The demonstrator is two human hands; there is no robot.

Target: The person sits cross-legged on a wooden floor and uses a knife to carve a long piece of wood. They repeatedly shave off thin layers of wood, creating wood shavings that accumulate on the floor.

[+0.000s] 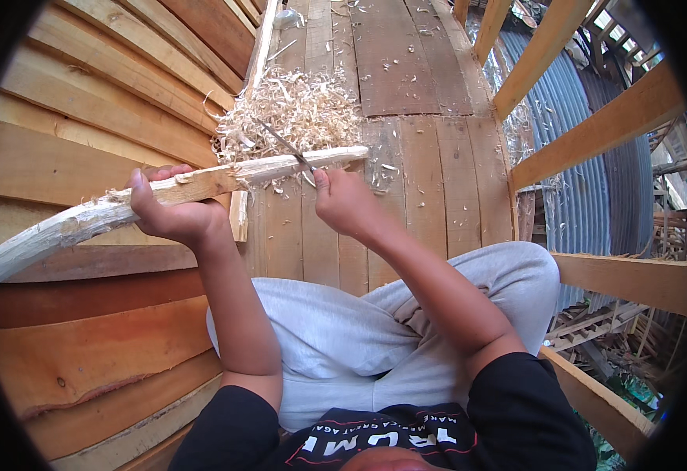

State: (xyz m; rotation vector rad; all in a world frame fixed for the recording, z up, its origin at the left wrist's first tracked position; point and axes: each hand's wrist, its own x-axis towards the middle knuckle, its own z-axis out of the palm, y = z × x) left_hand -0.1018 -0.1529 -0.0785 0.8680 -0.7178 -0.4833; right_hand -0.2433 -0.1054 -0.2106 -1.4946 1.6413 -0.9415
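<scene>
Shirt: black short-sleeved cloth [379, 420], nearest the camera, above light-grey sweatpants [320, 330].
Wood: long, curved, pale, roughly shaved wooden pole [210, 183], spanning the space before the knees, between honey-coloured boards [69, 145] and the brown plank floor [418, 180].
Long axis: left to right across the body; the slimmer end points right and slightly away, the other bends nearer at the left rim.
Handling: probably stiff, moderately heavy, unlikely to break; frayed fibres may splinter.
Hold: best on the tan middle stretch, clear of the blade.
Left hand [174, 212]: wrapped round the pole from below, thumb on the near side.
Right hand [343, 204]: closed on the handle of a thin, dark-bladed knife [280, 140].
Blade: crosses the pole near its slim end; whether it bites is unclear.
Shavings: pale curled heap [296, 110] beyond.
</scene>
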